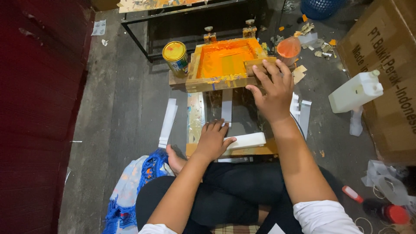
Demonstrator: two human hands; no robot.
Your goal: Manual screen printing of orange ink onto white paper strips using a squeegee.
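I sit cross-legged on the floor before a low printing board (196, 113). A wooden screen frame (193, 65) smeared with orange ink is hinged up at the far end. My right hand (271, 89) rests on the frame's near right corner, fingers over a wooden squeegee handle (255, 64). My left hand (212, 141) lies flat on the board, fingers spread, touching the end of a stack of white strips (246, 140). One white strip (226, 106) lies lengthwise on the board under the raised frame.
A yellow-lidded tin can (175, 57) stands left of the frame, an orange ink cup (288, 48) to its right. More white strips (167, 122) lie left of the board. A white plastic jug (354, 92), a cardboard box (385, 65) and a red-capped bottle (385, 212) crowd the right.
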